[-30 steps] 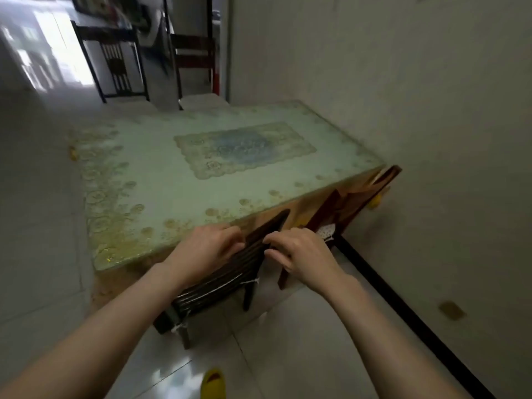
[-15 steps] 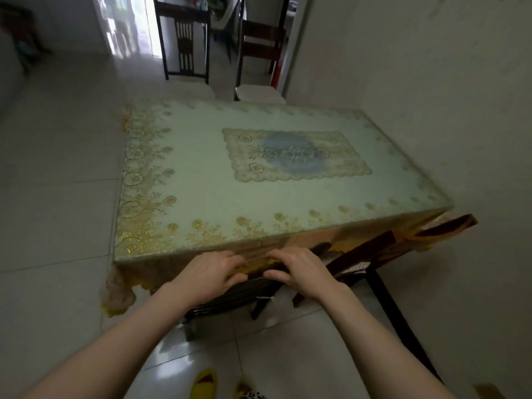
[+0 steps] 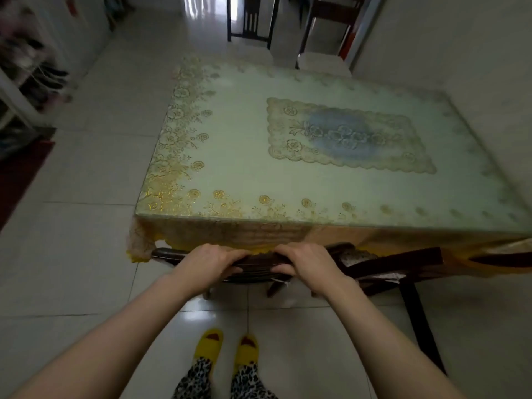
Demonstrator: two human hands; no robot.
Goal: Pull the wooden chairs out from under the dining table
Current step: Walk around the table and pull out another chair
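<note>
A dark wooden chair [image 3: 259, 264] stands tucked against the near edge of the dining table [image 3: 230, 156], which wears a pale green cloth with gold flowers. Only the chair's top rail and a bit of its back show; the seat is hidden under the cloth's hanging edge. My left hand [image 3: 208, 262] and my right hand [image 3: 306, 262] both grip that top rail, side by side. A second dark wooden chair [image 3: 403, 260] sits to the right, also pushed under the table.
Two more chairs [image 3: 249, 21] stand beyond the table's far end. A shoe rack [image 3: 26, 90] lines the left wall. A white wall [image 3: 475, 67] runs close along the table's right side. My feet in yellow slippers [image 3: 227, 348] stand on the tiled floor.
The view has swung left and lifted, so the table now lies straight ahead. Both hands keep their grip on the chair's top rail, which sits level now.
</note>
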